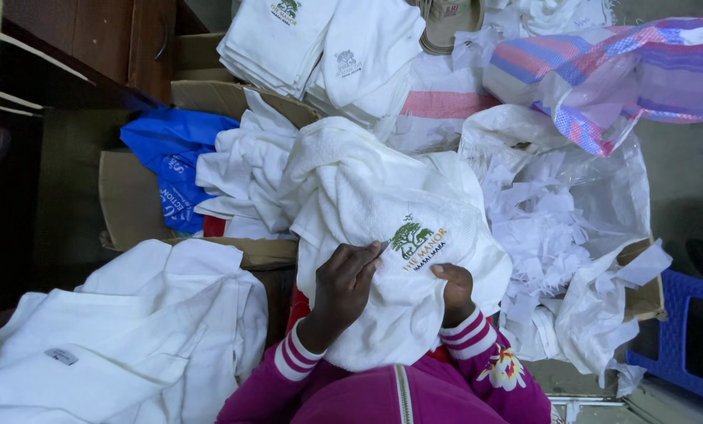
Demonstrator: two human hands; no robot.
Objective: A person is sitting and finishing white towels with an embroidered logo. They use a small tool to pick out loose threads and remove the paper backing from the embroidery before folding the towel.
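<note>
crumpled white towel [383, 228] with green-and-gold embroidered emblem, draped face-up over the lap

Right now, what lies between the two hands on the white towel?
In the head view, between the left hand and the right hand lies the white towel with its embroidered emblem, a green tree with yellow lettering.
</note>
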